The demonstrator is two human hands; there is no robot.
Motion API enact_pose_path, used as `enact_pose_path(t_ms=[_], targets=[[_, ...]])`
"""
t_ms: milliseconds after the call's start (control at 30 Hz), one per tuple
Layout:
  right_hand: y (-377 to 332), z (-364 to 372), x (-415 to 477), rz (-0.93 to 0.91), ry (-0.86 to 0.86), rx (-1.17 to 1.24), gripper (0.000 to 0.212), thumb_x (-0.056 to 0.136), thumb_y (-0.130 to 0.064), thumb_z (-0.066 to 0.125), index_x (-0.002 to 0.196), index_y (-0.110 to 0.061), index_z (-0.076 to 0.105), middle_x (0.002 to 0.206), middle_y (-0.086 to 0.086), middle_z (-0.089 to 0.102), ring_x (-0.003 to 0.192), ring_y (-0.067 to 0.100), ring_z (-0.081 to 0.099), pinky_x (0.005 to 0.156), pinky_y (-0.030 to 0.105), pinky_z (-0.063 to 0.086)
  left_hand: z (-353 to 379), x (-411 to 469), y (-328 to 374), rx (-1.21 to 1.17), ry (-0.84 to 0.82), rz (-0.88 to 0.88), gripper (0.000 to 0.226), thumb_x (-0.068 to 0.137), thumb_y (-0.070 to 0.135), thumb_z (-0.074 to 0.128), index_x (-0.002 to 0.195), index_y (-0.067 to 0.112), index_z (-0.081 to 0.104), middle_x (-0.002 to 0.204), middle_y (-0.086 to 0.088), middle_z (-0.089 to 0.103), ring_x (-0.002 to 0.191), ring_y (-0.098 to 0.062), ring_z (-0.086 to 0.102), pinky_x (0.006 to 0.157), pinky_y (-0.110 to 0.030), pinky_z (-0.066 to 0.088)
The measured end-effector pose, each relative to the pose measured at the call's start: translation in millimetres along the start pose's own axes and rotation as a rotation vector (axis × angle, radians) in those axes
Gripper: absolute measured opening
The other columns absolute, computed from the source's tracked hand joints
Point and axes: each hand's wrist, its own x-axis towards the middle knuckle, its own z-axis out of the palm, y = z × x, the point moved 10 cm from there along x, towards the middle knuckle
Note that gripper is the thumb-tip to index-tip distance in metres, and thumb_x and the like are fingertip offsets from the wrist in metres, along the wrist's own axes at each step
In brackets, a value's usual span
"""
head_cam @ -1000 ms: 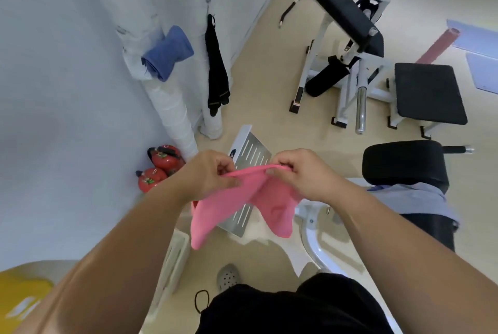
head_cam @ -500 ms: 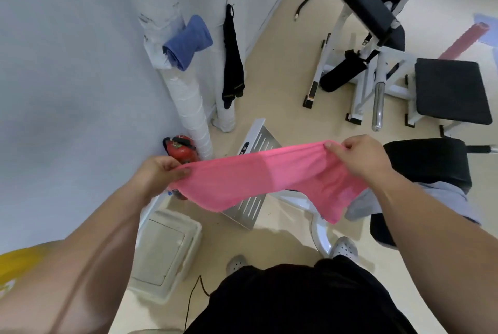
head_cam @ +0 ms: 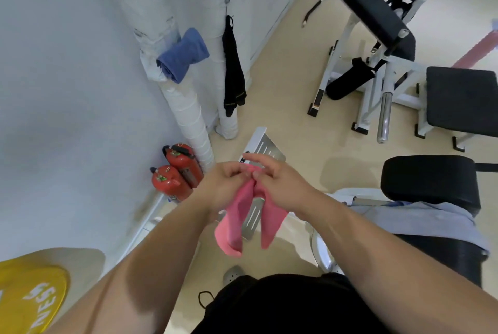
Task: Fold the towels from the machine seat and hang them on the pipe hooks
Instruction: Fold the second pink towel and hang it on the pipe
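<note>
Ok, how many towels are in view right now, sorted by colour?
pink towel: 1
blue towel: 1
black towel: 1
grey-blue towel: 1
Total: 4

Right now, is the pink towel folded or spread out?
Folded in half: left hand and right hand pinch the top of the pink towel together; two halves hang side by side.
</note>
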Motion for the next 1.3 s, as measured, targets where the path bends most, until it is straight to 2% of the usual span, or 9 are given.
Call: enact_pose_path(t_ms=[200, 300, 533, 667, 800, 967, 1100, 1200, 1300], targets=[[-1.7, -32.1, 0.4, -0.031, 0.046, -0.102, 0.015, 0.1, -0.011, 0.057, 0.091, -0.02, 0.065, 0.08, 0.007, 0.069, 0.058, -0.003, 0.057, 0.056, 0.008, 0.044, 24.5, 4.9, 5.5, -0.017, -0.112, -0.025, 0.027, 0.083, 0.026, 0.071, 0.101, 0.006, 0.075, 0.101, -0.028, 0.073, 0.1, -0.049, 0.069, 0.089, -0.065, 0.052], [6.4, -58.2, 3.8, -0.02, 0.208, -0.112, 0.02, 0.099, -0.016, 0.058, 0.081, -0.023, 0.063, 0.073, -0.008, 0.062, 0.061, -0.002, 0.053, 0.063, 0.019, 0.042, 24.0, 6.2, 2.6, -0.003, -0.061, -0.047, 0.026, 0.077, 0.022, 0.074, 0.094, 0.002, 0.074, 0.09, -0.022, 0.074, 0.079, -0.033, 0.067, 0.076, -0.053, 0.054], [28.0, -94.0, -4.7, 0.123, 0.464, 0.175, 0.016, 0.097, -0.012, 0.055, 0.087, -0.018, 0.066, 0.077, 0.003, 0.067, 0.068, 0.017, 0.059, 0.068, 0.031, 0.049, 13.4, 5.3, 7.0, -0.193, 0.122, -0.006, 0.013, 0.093, 0.016, 0.069, 0.087, 0.007, 0.077, 0.078, -0.009, 0.071, 0.075, -0.021, 0.062, 0.079, -0.042, 0.053], [25.5, -59.8, -5.7, 0.156, 0.343, 0.516, 0.021, 0.097, 0.004, 0.05, 0.092, -0.011, 0.063, 0.075, 0.006, 0.069, 0.069, 0.013, 0.066, 0.073, 0.032, 0.055, 32.0, -2.4, 38.0, -0.253, 0.129, 0.098, 0.018, 0.099, 0.004, 0.059, 0.099, -0.004, 0.075, 0.085, -0.016, 0.075, 0.075, -0.017, 0.068, 0.067, -0.024, 0.058], [25.1, -49.4, -12.9, 0.184, 0.273, 0.895, 0.037, 0.088, 0.018, 0.035, 0.108, 0.007, 0.064, 0.088, 0.024, 0.073, 0.078, 0.031, 0.073, 0.066, 0.031, 0.061, 29.8, -3.6, 48.2, -0.195, 0.167, 0.155, 0.024, 0.101, 0.009, 0.057, 0.095, 0.015, 0.08, 0.091, -0.01, 0.079, 0.086, -0.024, 0.074, 0.08, -0.032, 0.06], [25.7, -57.2, -16.5, 0.07, 0.321, 0.537, 0.042, 0.081, 0.017, 0.056, 0.113, -0.005, 0.071, 0.101, 0.023, 0.074, 0.097, 0.033, 0.073, 0.092, 0.044, 0.059, 30.4, -9.4, 43.6, -0.163, 0.093, 0.185, 0.025, 0.1, 0.026, 0.061, 0.098, 0.007, 0.077, 0.097, -0.029, 0.07, 0.085, -0.03, 0.068, 0.092, -0.056, 0.054], [14.0, -61.8, -23.6, -0.002, 0.368, 0.305, 0.027, 0.076, 0.006, 0.078, 0.092, -0.016, 0.075, 0.079, 0.009, 0.073, 0.072, 0.015, 0.065, 0.072, 0.03, 0.059, 27.1, -13.6, 33.4, -0.188, 0.033, 0.165, 0.042, 0.099, 0.037, 0.063, 0.1, -0.004, 0.071, 0.09, -0.037, 0.065, 0.083, -0.031, 0.06, 0.094, -0.071, 0.044], [4.1, -59.0, -23.6, -0.07, 0.34, 0.177, 0.022, 0.072, -0.002, 0.086, 0.082, -0.019, 0.075, 0.078, 0.007, 0.073, 0.068, 0.014, 0.061, 0.068, 0.031, 0.055, 21.3, -18.2, 28.6, -0.185, 0.025, 0.147, 0.026, 0.103, 0.023, 0.057, 0.105, 0.006, 0.077, 0.104, -0.029, 0.073, 0.101, -0.049, 0.067, 0.098, -0.064, 0.049], [-0.8, -59.5, -24.3, -0.098, 0.356, 0.081, 0.018, 0.074, -0.009, 0.086, 0.071, -0.023, 0.075, 0.072, -0.004, 0.073, 0.068, 0.016, 0.065, 0.067, 0.034, 0.054, 13.8, -23.8, 24.2, -0.211, 0.053, 0.118, 0.027, 0.105, 0.014, 0.051, 0.107, 0.009, 0.078, 0.104, -0.014, 0.078, 0.104, -0.038, 0.07, 0.096, -0.046, 0.057]])
